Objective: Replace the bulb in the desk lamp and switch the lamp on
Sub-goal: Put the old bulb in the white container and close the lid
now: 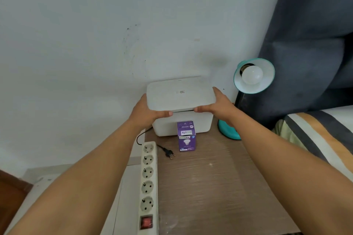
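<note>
A teal desk lamp stands at the back right of the table, its shade (266, 82) facing me with a white bulb (252, 75) in the socket and its round base (228, 131) on the wood. A purple bulb carton (186, 140) stands upright in front of a white storage box (191, 124). My left hand (148, 111) and my right hand (219, 104) grip the two ends of the box's white lid (180, 94), which sits raised above the box. The lamp's black plug (169, 153) lies loose on the table.
A white power strip (148, 183) with several sockets and a red switch (146, 222) runs along the table's left edge (219, 187). The white wall is behind. A dark curtain (309, 44) and a striped bed cover (324, 139) lie to the right.
</note>
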